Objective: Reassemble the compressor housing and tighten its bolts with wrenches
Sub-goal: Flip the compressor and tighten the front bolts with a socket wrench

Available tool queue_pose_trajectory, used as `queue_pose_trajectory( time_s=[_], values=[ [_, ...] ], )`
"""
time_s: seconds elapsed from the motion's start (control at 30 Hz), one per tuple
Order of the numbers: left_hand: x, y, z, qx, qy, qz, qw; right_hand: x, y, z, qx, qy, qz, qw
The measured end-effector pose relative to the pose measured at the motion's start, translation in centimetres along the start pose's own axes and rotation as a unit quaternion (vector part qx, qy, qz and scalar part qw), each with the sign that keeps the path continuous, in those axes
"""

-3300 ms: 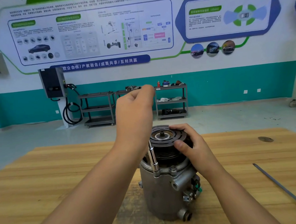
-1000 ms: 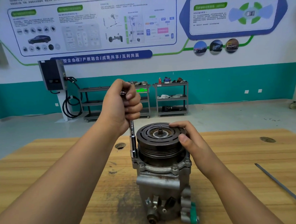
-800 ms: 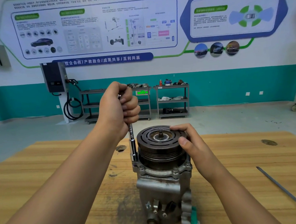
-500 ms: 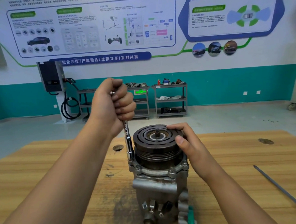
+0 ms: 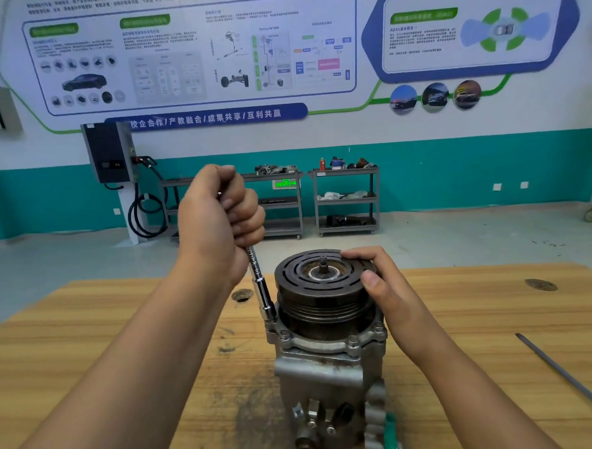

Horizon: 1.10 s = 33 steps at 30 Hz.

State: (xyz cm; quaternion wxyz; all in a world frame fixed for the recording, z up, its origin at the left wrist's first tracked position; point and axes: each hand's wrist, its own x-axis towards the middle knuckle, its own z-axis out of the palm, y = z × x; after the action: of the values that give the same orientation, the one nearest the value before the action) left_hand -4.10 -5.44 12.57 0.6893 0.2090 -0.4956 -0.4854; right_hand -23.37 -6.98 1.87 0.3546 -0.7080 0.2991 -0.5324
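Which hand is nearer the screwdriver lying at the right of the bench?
Right. The right hand grips the pulley rim, on the side of the compressor toward the screwdriver. The left hand grips the wrench on the opposite side, farther off.

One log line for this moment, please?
left hand: grips socket wrench, tip at housing flange | right hand: holds pulley | compressor: upright on table

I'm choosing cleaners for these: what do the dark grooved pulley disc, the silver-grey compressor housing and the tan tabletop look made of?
Dark grooved pulley disc: likely steel or iron, dull brownish-black.
Silver-grey compressor housing: probably cast aluminium, pale matte, rounded cast shapes.
Tan tabletop: wood, visible streaky grain, dark stains.
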Motion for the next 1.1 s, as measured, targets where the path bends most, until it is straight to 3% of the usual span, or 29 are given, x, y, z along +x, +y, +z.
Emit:
queue_pose_trajectory(
  time_s=[0.17, 0.33, 0.8, 0.9, 1.1],
  values=[
    [-0.3, -0.7, 1.0, 0.069, 0.000, 0.046, 0.997, 0.0, 0.0, 0.1, 0.008, -0.001, -0.001, 1.000],
    [0.7, -0.3, 0.2, 0.002, -0.133, -0.070, 0.989, -0.1, -0.1, 0.2, 0.013, 0.001, -0.005, 1.000],
    [3.0, -0.5, -2.2, -0.080, -0.228, -0.143, 0.960, 0.1, 0.2, 0.4, 0.017, 0.004, -0.004, 1.000],
    [3.2, -0.3, -2.4, -0.082, -0.188, -0.140, 0.969, 0.1, 0.2, 0.4, 0.015, 0.002, -0.006, 1.000],
    [2.3, 2.6, -1.7, -0.060, -0.047, -0.002, 0.997, 0.1, 0.2, 0.4, 0.025, 0.001, -0.008, 1.000]
  ],
)
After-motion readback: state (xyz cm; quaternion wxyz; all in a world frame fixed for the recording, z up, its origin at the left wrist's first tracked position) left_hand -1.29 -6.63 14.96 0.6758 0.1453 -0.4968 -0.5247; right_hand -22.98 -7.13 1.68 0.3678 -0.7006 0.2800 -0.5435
